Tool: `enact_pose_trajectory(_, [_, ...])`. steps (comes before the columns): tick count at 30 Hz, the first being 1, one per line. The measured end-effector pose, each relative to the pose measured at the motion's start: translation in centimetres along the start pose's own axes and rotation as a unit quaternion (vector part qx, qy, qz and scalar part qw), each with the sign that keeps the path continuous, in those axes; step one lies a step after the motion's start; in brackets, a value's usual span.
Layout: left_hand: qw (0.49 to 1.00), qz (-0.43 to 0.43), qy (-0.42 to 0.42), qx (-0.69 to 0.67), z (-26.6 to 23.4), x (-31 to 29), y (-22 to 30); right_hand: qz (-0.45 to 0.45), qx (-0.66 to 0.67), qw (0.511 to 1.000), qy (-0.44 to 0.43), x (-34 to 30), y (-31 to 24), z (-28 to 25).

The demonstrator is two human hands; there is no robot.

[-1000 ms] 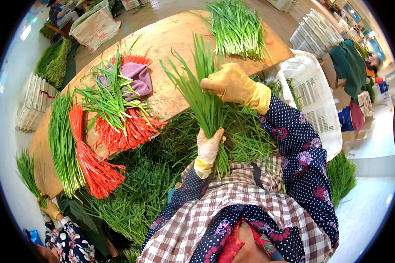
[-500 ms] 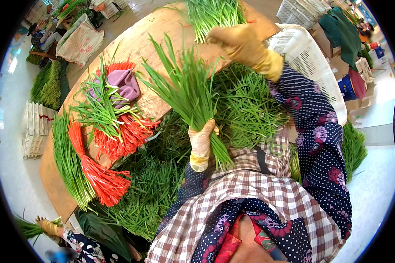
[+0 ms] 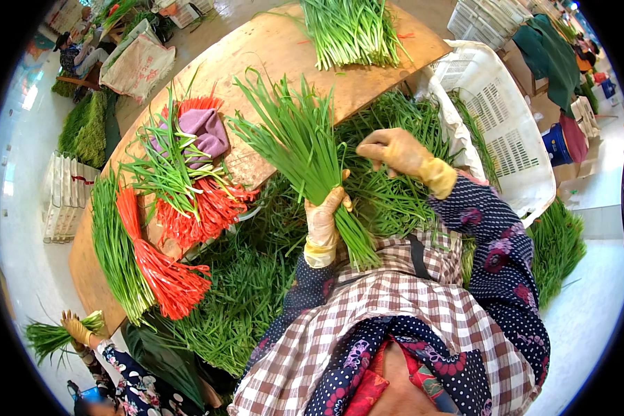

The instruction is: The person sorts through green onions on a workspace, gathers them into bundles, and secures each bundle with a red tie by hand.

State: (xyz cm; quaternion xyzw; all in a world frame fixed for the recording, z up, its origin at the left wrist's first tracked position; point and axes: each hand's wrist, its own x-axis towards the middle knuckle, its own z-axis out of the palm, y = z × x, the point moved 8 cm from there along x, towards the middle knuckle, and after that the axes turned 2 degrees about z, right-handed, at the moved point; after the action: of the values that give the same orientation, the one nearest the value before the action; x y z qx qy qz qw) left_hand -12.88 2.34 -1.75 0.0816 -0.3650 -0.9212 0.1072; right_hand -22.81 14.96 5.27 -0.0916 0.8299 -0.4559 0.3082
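Note:
My gloved left hand is closed round the lower stalks of a bunch of garlic chives. The leaves fan out up and to the left, and the cut ends stick out below the fist toward my checked apron. To the right of that bunch, my gloved right hand hovers over loose green leaves. Its fingers are bent but apart, with nothing visible in them. Another bundle of garlic chives lies at the far edge of the wooden table.
On the table's left lie red ties, a purple cloth and a long row of chives. A white plastic crate stands at the right. Low at the left, a co-worker's gloved hand holds greens.
My right hand has come back from beside the far bundle, down toward my body. The bunch in my left hand stays gripped. The co-worker's hands have risen a little.

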Motion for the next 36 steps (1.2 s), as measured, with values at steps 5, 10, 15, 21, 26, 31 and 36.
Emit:
enact_pose_trajectory(5, [1.000,-0.013,-0.006,0.020,0.3,-0.2,-0.3,-0.049,0.110,0.991,-0.064,3.1,0.2,2.7])
enact_pose_trajectory(10, [0.999,-0.002,-0.015,0.046,-0.3,-0.1,-0.2,-0.119,-0.002,0.992,-0.034,2.9,-1.3,1.5])
enact_pose_trajectory(15, [0.999,-0.030,-0.016,-0.001,0.3,-0.2,-0.7,-0.342,-0.155,0.918,0.129,1.7,-3.7,-0.4])
enact_pose_trajectory(21, [0.999,-0.033,-0.019,-0.029,-0.2,-0.2,-0.4,-0.099,0.071,0.989,0.081,3.4,0.1,-3.6])
enact_pose_trajectory(26, [0.998,-0.019,-0.017,-0.052,0.1,0.1,-0.3,-0.088,-0.468,0.877,0.060,1.3,1.3,-2.8])
enact_pose_trajectory(31, [0.999,-0.019,-0.025,-0.026,1.2,0.1,0.2,-0.160,0.092,0.982,-0.032,-0.3,0.6,-0.3])
enact_pose_trajectory(36, [0.981,0.079,-0.086,0.152,4.6,3.3,4.5,-0.200,0.283,0.928,-0.139,-0.9,-0.5,6.8])
